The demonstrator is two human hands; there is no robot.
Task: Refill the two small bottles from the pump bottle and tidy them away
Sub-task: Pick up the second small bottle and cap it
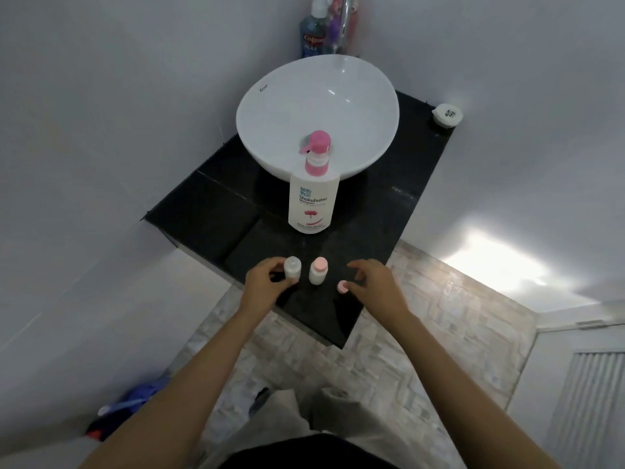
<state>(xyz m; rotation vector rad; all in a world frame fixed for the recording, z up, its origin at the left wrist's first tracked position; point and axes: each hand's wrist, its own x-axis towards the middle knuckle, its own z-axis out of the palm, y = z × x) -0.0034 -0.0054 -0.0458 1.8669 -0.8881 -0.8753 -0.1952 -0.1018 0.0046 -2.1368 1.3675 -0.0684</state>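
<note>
A white pump bottle (314, 204) with a pink pump head stands on the black counter (209, 211) in front of the basin. Near the counter's front edge stand two small white bottles. The left one (292, 267) has no cap, and my left hand (267, 282) grips it from the left side. The right one (318, 271) wears a pink cap and stands free. A loose pink cap (342, 286) lies on the counter to its right. My right hand (375, 282) hovers just beside that cap, fingers spread, holding nothing.
A white bowl basin (318, 113) fills the back of the counter, with a tap and toiletry bottles (313, 32) behind it. A small white round container (447, 115) sits at the counter's far right corner. Tiled floor lies below the front edge.
</note>
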